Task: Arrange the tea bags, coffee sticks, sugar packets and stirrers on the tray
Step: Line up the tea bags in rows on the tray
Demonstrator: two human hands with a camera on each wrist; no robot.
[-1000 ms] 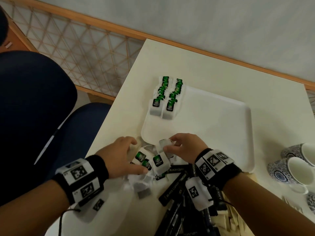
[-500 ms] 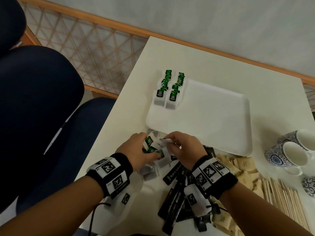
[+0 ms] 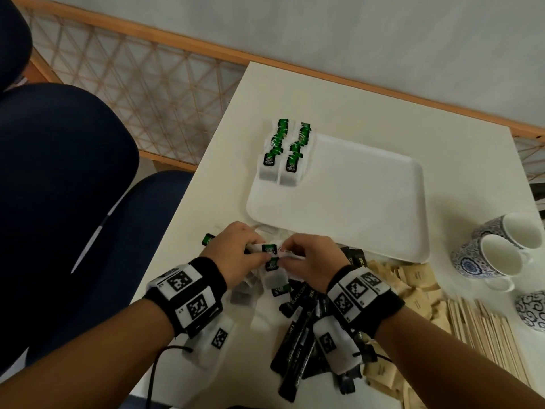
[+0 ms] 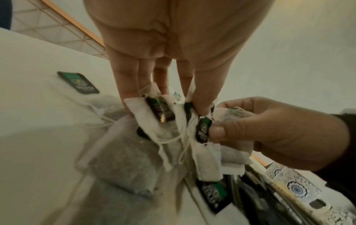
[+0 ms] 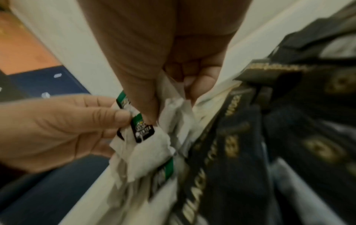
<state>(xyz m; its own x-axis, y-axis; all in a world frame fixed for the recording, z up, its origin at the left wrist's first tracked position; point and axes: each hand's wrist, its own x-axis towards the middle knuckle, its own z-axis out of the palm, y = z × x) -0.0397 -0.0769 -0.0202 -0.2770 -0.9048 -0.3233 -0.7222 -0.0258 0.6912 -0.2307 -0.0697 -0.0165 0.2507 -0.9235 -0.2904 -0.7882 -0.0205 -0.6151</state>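
Observation:
Both hands meet just in front of the white tray (image 3: 354,202). My left hand (image 3: 236,255) pinches a bunch of white tea bags (image 4: 154,115) with green tags, their strings dangling. My right hand (image 3: 306,261) pinches more tea bags (image 5: 152,143) against them, thumb on a green tag (image 4: 202,129). Two rows of tea bags (image 3: 283,154) stand at the tray's far left corner. Loose tea bags (image 4: 119,164) lie on the table under my hands. Black coffee sticks (image 3: 298,343) are heaped by my right wrist, with brown sugar packets (image 3: 413,284) and wooden stirrers (image 3: 483,335) to the right.
Patterned cups (image 3: 495,255) stand at the right edge of the white table (image 3: 354,113). A dark blue chair (image 3: 67,184) is close on the left. A wooden lattice rail (image 3: 141,84) runs behind the table. One green tag (image 3: 208,240) lies left of my left hand.
My hands have closed together and lifted tea bags from the heap into a bunch held between them. The head view has shifted, showing more sugar packets and stirrers.

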